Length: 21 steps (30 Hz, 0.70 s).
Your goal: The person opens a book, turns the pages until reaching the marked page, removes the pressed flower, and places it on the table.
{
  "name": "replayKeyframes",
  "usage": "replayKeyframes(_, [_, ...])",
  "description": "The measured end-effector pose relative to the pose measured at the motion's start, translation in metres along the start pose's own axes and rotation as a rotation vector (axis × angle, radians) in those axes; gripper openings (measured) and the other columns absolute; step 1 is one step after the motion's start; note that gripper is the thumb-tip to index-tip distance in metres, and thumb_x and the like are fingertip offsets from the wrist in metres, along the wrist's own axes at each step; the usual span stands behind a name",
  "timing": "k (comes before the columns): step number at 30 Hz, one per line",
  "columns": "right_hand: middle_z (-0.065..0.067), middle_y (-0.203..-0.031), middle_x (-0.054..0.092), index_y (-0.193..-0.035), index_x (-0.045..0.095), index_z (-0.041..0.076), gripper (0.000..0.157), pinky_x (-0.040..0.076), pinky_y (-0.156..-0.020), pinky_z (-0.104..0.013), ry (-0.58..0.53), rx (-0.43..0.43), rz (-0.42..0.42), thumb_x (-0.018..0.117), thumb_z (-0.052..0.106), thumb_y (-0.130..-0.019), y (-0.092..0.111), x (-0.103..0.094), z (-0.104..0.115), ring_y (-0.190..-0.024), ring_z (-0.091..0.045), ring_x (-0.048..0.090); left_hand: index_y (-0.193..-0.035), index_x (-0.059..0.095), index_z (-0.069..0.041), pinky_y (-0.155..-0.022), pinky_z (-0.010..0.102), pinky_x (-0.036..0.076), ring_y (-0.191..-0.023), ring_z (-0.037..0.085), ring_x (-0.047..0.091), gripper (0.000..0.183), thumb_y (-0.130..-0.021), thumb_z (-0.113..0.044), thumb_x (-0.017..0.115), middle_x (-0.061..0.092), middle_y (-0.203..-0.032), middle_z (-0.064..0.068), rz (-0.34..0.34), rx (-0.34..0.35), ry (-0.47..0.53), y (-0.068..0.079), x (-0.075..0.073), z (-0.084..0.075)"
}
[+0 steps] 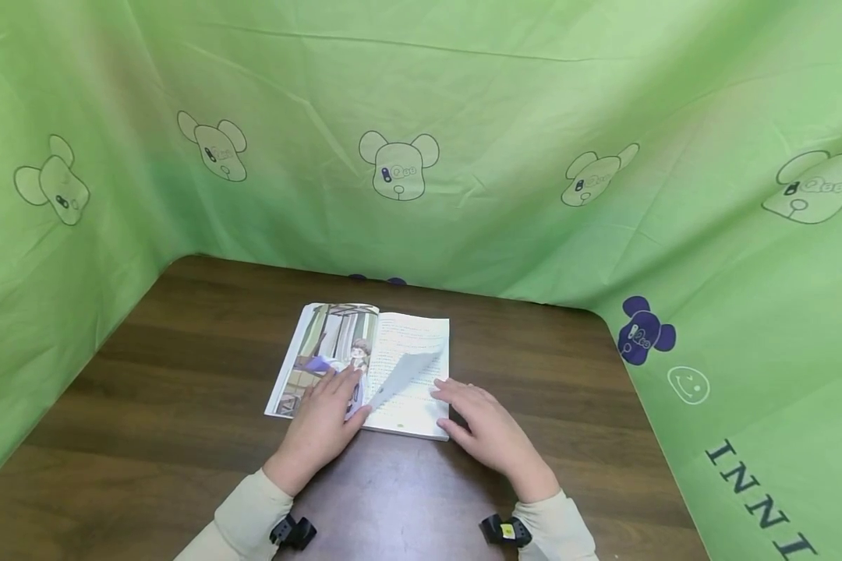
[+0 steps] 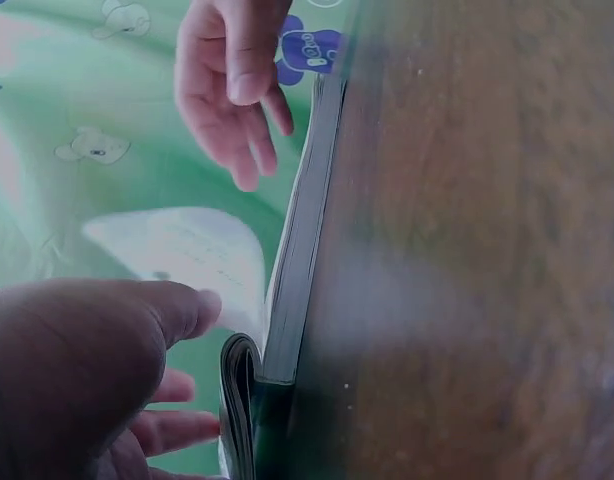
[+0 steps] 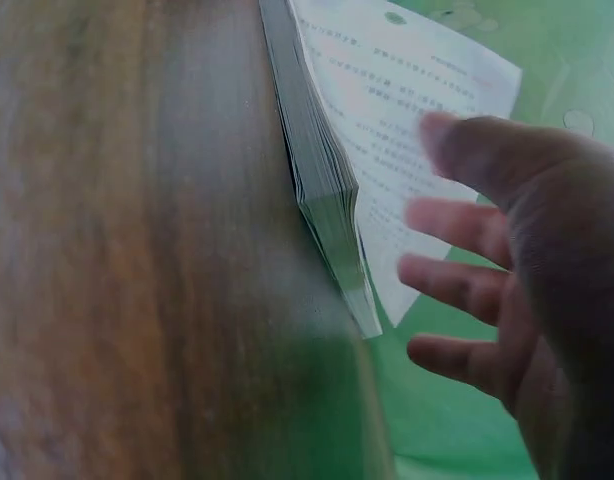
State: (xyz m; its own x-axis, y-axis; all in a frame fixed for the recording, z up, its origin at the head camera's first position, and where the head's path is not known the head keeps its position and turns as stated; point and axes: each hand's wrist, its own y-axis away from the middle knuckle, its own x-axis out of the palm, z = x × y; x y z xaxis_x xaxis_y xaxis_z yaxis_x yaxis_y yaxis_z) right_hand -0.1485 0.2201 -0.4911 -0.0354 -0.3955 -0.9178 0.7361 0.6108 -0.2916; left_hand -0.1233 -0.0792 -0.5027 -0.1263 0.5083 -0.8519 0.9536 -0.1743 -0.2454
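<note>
An open book [image 1: 421, 417] lies on the table, with a colour illustration [image 1: 333, 327] on its left page and printed text on the right. One leaf [image 1: 410, 368] stands partly raised and curved over the right page; in the left wrist view this leaf [image 2: 192, 255] rises from the book. My left hand [image 1: 323, 421] rests on the lower left page, fingers extended, thumb near the spine. At the book's right edge is my right hand [image 1: 487, 425], its fingers loosely spread. In the right wrist view the right hand [image 3: 547, 230] pinches nothing, its fingers in front of the leaf [image 3: 427, 130].
The book lies on a dark brown wooden table [image 1: 203, 335]. Green cloth [image 1: 477, 86] printed with bear heads hangs around its back and sides. Black wrist devices show on the left wrist [image 1: 293, 532] and the right wrist [image 1: 505, 531].
</note>
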Motion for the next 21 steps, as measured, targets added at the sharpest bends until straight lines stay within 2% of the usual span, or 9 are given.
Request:
replayKeyframes(4, [-0.004,-0.152,0.055,-0.14,0.063,0.017,0.045,0.034,-0.118,-0.055,-0.044,-0.009,0.092,0.07,0.031,-0.098,0.0019,0.0009,0.0002,-0.145,-0.024,0.047,-0.153,0.043,-0.002,-0.109,0.061,0.041,-0.138,0.043,0.049,0.075,-0.092,-0.029,0.076,0.052,-0.151,0.021,-0.074,0.003,0.004,-0.0007,0.0004,0.0007])
replayKeyframes(8, [-0.003,-0.155,0.052,-0.143,0.061,0.015,0.051,0.03,-0.12,-0.057,-0.05,-0.013,0.149,0.07,0.034,-0.097,0.0032,0.0009,-0.0001,-0.147,-0.025,0.043,-0.159,0.03,-0.002,-0.107,0.063,0.042,-0.141,0.048,0.042,0.092,-0.087,-0.028,0.079,0.036,-0.159,0.027,-0.143,-0.021,-0.01,-0.0014,0.0014,0.0019])
replayKeyframes(15, [-0.001,-0.157,0.05,-0.143,0.062,0.014,0.052,0.026,-0.121,-0.059,-0.047,-0.004,0.197,0.07,0.037,-0.097,0.0036,-0.0001,-0.0006,-0.149,-0.025,0.041,-0.162,0.017,-0.003,-0.111,0.074,0.029,-0.15,0.051,0.021,0.112,-0.079,-0.028,0.087,0.014,-0.166,0.03,-0.271,-0.021,-0.044,-0.0022,0.0032,0.0066])
replayKeyframes(18, [0.0,-0.157,0.049,-0.141,0.064,0.014,0.051,0.025,-0.121,-0.06,-0.046,0.009,0.209,0.07,0.038,-0.096,0.0033,-0.0004,-0.0006,-0.149,-0.024,0.04,-0.163,0.017,-0.004,-0.11,0.078,0.022,-0.153,0.05,0.013,0.113,-0.077,-0.025,0.088,0.008,-0.167,0.03,-0.271,-0.013,-0.068,-0.0025,0.003,0.0074])
replayKeyframes(21, [0.001,-0.157,0.05,-0.14,0.065,0.015,0.051,0.026,-0.121,-0.06,-0.044,0.016,0.212,0.072,0.038,-0.095,0.0035,-0.0004,-0.0009,-0.149,-0.023,0.04,-0.163,0.021,-0.008,-0.11,0.081,0.016,-0.153,0.051,0.009,0.106,-0.079,-0.023,0.085,0.005,-0.168,0.029,-0.228,0.004,-0.088,-0.0028,0.0025,0.0063])
